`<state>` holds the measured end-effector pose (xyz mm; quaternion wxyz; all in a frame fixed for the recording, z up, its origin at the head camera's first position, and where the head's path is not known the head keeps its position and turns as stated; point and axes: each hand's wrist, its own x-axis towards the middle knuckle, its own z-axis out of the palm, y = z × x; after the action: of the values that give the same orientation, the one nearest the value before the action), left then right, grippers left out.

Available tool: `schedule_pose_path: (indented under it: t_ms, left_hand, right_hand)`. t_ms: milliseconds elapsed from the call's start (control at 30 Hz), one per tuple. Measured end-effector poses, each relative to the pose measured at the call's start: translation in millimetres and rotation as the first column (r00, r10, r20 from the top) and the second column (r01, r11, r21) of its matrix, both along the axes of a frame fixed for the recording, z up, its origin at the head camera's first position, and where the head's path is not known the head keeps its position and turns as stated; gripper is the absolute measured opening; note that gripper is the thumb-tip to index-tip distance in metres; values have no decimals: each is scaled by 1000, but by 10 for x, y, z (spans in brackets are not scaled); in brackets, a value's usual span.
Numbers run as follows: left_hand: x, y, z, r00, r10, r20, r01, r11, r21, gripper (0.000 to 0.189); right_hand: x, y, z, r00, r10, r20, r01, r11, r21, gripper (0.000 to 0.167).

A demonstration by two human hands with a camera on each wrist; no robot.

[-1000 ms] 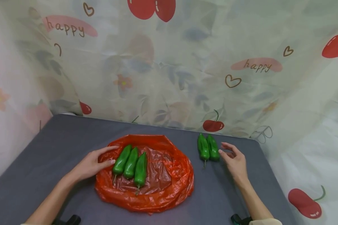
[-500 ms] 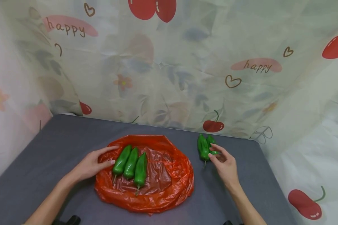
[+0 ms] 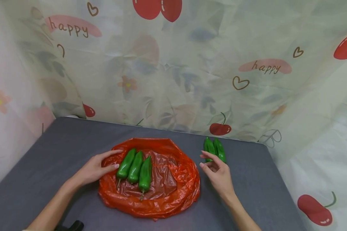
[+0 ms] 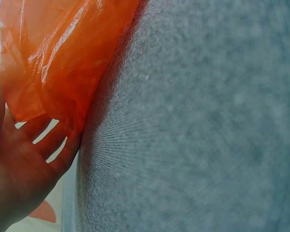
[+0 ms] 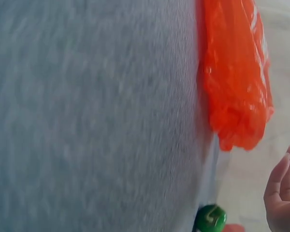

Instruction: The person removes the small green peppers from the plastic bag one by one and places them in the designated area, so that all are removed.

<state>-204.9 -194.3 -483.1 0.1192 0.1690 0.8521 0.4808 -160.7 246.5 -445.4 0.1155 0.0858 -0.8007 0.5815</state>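
My left hand holds the left rim of a red plastic bag, its thumb and index finger over the edge. In the left wrist view, the other fingers lie against the bag's outside. Three green peppers lie side by side in the bag's left half, stems toward me. My right hand is over the table just right of the bag, fingers loosely bent and holding nothing. Two more green peppers lie behind it at the table's back right, their lower parts partly hidden by the hand.
Everything rests on a dark grey cloth-covered table. A printed curtain with cherries and lettering hangs behind the table and along both sides. A black strap piece shows by the left wrist.
My right hand has moved left, from the right side of the two back peppers, past them toward the bag. Those peppers and my left hand stay in place.
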Motion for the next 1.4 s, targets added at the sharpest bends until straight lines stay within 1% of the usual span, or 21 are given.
schedule_pose_path:
  t_ms: [67,133,200,333,433,633,867,1067,1233,1400]
  left_hand:
    - [1,-5,9,1000,-2,5,2,1000,8,57]
    - [3,-8,19,1000,-7,7,7,1000,20,57]
    - [9,-9,32,1000,-10,7,10,1000,29,57]
    - [16,-9,49,1000,-10,3,10,1000,27,57]
    - [15,-8,48,1000,-5,4,5,1000,17,58]
    - [20,-10,50,1000,-1,4,1,1000,18,58]
    - [30,0,48,1000,2,-1,-2,1000,18,57]
    - [32,0,42,1000,1,-14,-1,1000,11,57]
    - [33,-2,32,1000,-1,-30,1,1000,9,57]
    - [39,1,38,1000,-5,-13,6,999,34,58]
  right_hand:
    - [42,-80,63,1000,26,-13,-26,1000,-4,40]
    - [60,-142,77,999,49,-15,-50,999,-12,41]
    - [57,-181,41,998,67,-7,-67,998,-17,41]
    - [21,-225,-94,995,100,19,-100,995,-23,41]
    - [11,-271,-138,992,123,21,-122,992,-25,41]
    - [16,-411,-150,984,175,30,-174,984,-32,43]
    - [57,-535,-213,974,218,66,-217,976,-21,44]
    - [90,-626,-230,960,260,101,-259,966,-24,46]
    - [104,-685,-224,950,278,146,-276,961,-30,47]
    - [102,-747,-224,941,293,170,-293,956,-30,49]
